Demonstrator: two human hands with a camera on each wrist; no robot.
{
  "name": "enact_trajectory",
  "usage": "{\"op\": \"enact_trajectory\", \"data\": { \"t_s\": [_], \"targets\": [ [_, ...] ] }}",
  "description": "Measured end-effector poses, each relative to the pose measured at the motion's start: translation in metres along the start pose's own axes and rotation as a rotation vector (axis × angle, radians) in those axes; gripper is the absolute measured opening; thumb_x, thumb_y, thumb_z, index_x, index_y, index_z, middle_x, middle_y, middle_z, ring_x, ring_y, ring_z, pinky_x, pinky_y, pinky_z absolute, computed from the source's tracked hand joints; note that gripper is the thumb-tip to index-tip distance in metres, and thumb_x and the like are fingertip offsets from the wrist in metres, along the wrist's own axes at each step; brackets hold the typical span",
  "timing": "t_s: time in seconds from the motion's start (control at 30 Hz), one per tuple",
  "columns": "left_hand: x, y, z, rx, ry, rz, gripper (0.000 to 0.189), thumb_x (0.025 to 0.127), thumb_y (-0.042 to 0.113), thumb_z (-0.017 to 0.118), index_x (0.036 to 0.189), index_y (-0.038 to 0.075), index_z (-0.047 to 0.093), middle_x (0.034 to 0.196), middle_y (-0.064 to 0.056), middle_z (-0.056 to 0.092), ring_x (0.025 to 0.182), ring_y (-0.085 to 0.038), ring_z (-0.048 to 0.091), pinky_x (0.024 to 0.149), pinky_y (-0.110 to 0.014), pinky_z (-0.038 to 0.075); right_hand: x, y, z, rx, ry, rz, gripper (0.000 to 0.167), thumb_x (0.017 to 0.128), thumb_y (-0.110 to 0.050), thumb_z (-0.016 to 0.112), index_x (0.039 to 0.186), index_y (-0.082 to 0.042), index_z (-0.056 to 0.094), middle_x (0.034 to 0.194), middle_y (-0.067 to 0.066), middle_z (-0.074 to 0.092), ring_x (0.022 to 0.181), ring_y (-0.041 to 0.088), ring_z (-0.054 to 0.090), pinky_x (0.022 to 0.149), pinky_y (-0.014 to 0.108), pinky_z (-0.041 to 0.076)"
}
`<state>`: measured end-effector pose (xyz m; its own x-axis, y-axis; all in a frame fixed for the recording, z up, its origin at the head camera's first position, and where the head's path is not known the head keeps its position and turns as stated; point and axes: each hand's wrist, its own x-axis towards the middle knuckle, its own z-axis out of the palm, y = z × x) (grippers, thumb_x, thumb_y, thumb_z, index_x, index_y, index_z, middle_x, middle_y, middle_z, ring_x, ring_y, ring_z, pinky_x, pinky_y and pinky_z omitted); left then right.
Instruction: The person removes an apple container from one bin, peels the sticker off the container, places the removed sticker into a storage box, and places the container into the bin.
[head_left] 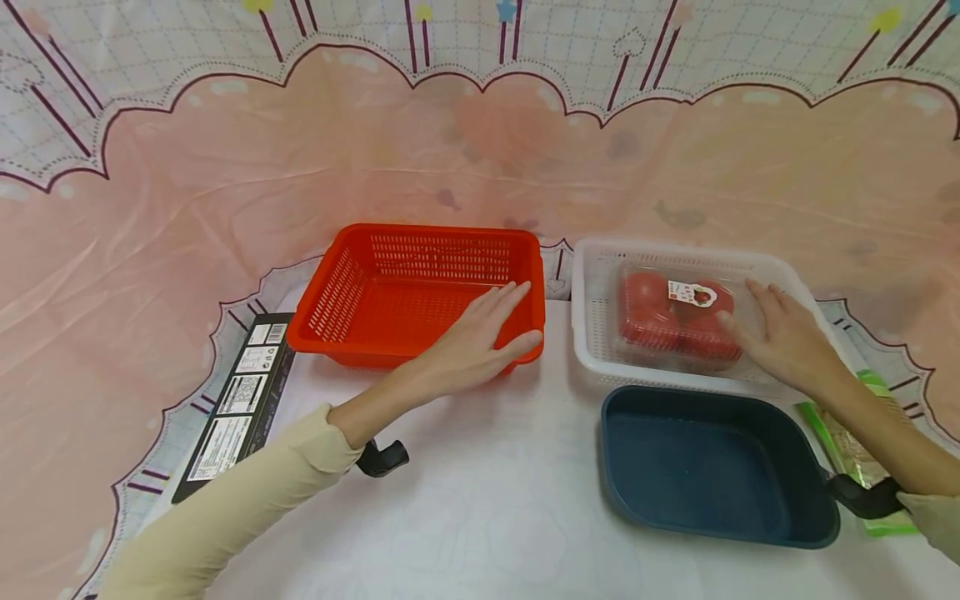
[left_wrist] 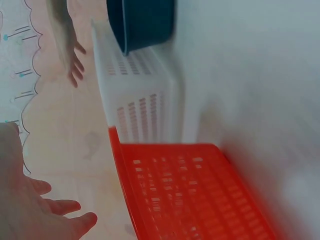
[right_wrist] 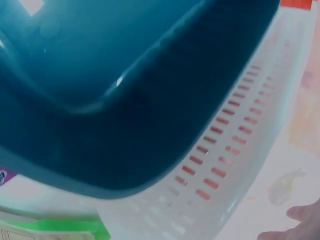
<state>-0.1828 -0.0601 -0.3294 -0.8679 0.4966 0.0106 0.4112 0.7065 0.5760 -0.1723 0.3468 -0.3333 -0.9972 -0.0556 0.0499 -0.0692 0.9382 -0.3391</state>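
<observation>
Clear pack of red tomatoes point(head_left: 678, 321) inside white basket point(head_left: 596, 296)

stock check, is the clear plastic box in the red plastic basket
No, the clear plastic box sits in the white rectangular plastic basket.

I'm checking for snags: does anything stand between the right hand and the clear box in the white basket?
Nothing visible does. In the head view, the right hand is over the white basket, thumb by the right end of the clear box; contact is unclear.
</observation>
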Motion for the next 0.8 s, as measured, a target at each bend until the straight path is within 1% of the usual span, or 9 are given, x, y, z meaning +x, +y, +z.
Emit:
{"op": "enact_trajectory", "data": {
  "t_s": [0.13,0.3,0.37,0.47,0.57,0.67,0.8],
  "targets": [
    [0.006,0.008,0.007,-0.034,-0.012,0.013,0.077,0.09,0.067,0.044,0.155,0.039,0.011,0.164,0.004,0.015,0.152,-0.023,0.013,0.119,-0.058,0.023,0.004,0.005,-0.002,0.005,0.003,0.005,0.083,0.097,-0.052,0.041,0.153,0.002,0.013,0.148,0.042,0.02,0.132,0.062,0.023,0.099,0.079,0.02],
    [0.013,0.015,0.015,-0.094,-0.019,0.033,0.076,0.09,0.065,0.046,0.154,0.041,0.012,0.164,0.006,0.016,0.15,-0.021,0.018,0.115,-0.059,0.029,0.01,0.012,-0.005,0.008,-0.011,-0.002,0.082,0.097,-0.051,0.041,0.153,0.003,0.013,0.148,0.044,0.019,0.131,0.064,0.023,0.097,0.079,0.021],
    [0.016,0.018,0.018,-0.124,-0.02,0.046,0.076,0.091,0.065,0.045,0.154,0.04,0.012,0.163,0.008,0.016,0.149,-0.02,0.019,0.115,-0.059,0.03,0.013,0.015,-0.006,0.021,-0.021,-0.007,0.081,0.098,-0.049,0.041,0.153,0.003,0.012,0.147,0.045,0.019,0.131,0.064,0.023,0.096,0.079,0.022],
    [0.02,0.021,0.021,-0.171,-0.027,0.051,0.077,0.091,0.063,0.046,0.155,0.035,0.014,0.163,0.009,0.016,0.149,-0.02,0.021,0.115,-0.058,0.03,0.017,0.019,-0.007,0.039,-0.033,-0.011,0.08,0.098,-0.048,0.04,0.153,0.003,0.013,0.146,0.045,0.02,0.13,0.065,0.024,0.096,0.079,0.023],
    [0.024,0.025,0.026,-0.205,-0.036,0.041,0.079,0.091,0.063,0.047,0.156,0.032,0.015,0.163,0.008,0.017,0.149,-0.02,0.022,0.115,-0.059,0.03,0.023,0.023,-0.006,0.057,-0.055,-0.024,0.078,0.099,-0.046,0.039,0.152,0.004,0.013,0.146,0.045,0.021,0.13,0.064,0.023,0.096,0.079,0.023],
    [0.028,0.029,0.031,-0.243,-0.046,0.027,0.08,0.09,0.063,0.049,0.156,0.033,0.014,0.163,0.007,0.017,0.149,-0.019,0.022,0.114,-0.059,0.032,0.03,0.029,-0.007,0.073,-0.095,-0.039,0.076,0.1,-0.043,0.037,0.152,0.006,0.012,0.147,0.044,0.02,0.131,0.064,0.022,0.098,0.078,0.022],
    [0.034,0.034,0.039,-0.333,-0.049,0.006,0.084,0.088,0.058,0.056,0.156,0.031,0.015,0.163,0.005,0.017,0.149,-0.02,0.024,0.113,-0.058,0.033,0.038,0.037,-0.011,0.085,-0.154,-0.035,0.075,0.101,-0.042,0.033,0.151,0.009,0.009,0.149,0.043,0.018,0.133,0.064,0.021,0.101,0.079,0.021]
  ]
}}
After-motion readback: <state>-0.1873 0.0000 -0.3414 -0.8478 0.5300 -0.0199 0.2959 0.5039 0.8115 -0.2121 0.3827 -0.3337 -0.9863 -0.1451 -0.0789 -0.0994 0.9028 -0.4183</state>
